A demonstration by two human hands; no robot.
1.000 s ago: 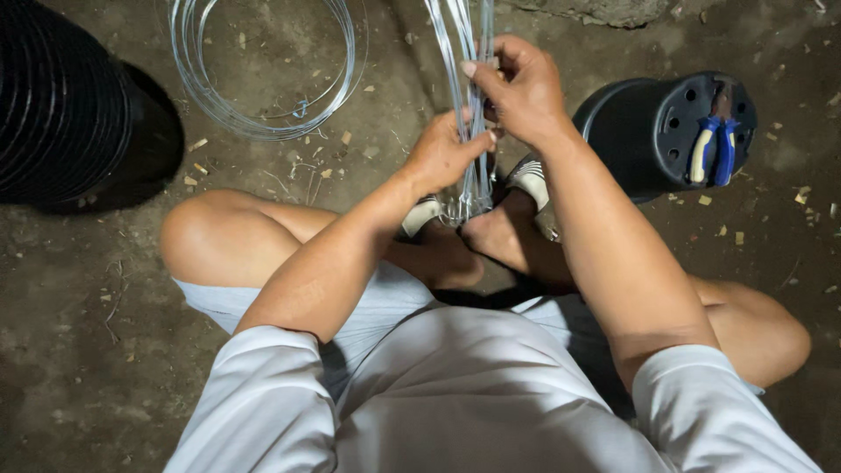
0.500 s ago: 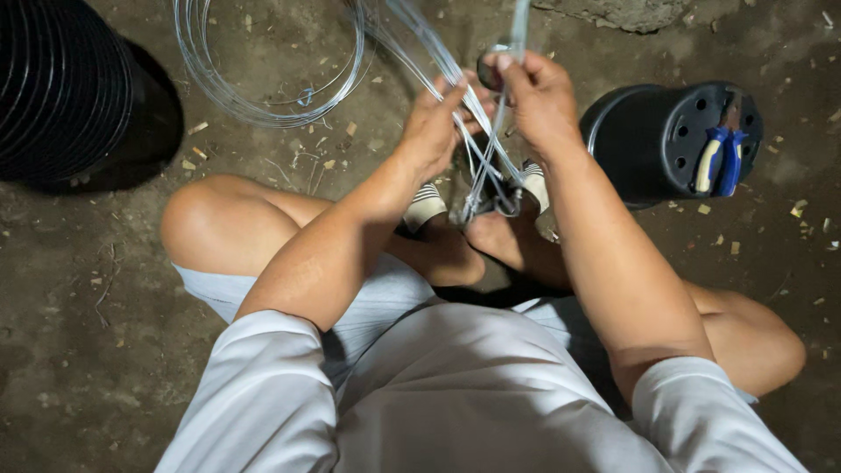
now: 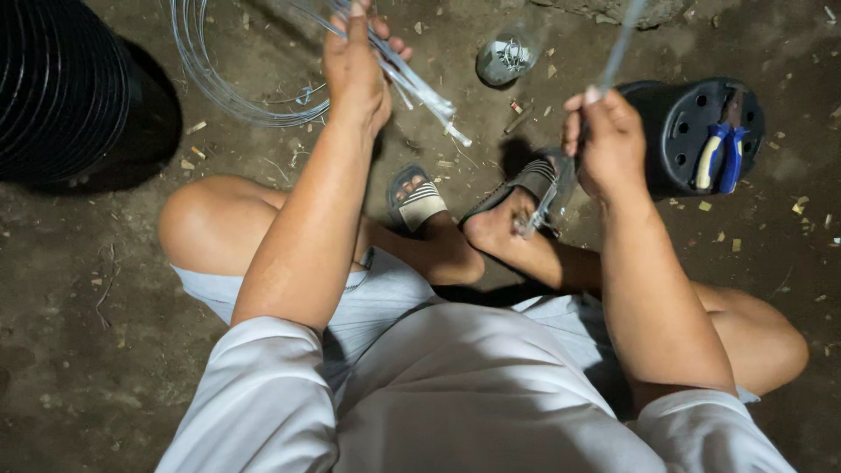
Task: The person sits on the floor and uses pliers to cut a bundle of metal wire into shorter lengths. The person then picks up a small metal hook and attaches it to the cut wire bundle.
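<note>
Here the person sits cross-legged on a dirt floor, and the overturned black pot at the upper right serves as the landmark for the rest. The right hand is just to the left of that pot, closed in a fist around a single pale wire that runs up and out of the top of the view. Well to the left of the pot, the left hand is raised and closed around a bundle of pale wire strands; the loose ends of the bundle slant down toward the pot and stop short of it, above the floor. A pair of pliers with blue and yellow handles lies on the pot's flat, holed bottom. Just beyond the pot's upper left edge a small round tin sits on the ground. Far to the left of the pot, past the left hand, a coil of grey wire lies flat on the dirt, and further left still stands a black ribbed cylinder. Below and left of the pot, the person's feet in grey sandals are crossed; something metallic shows at the right foot, though what it is cannot be told.
</note>
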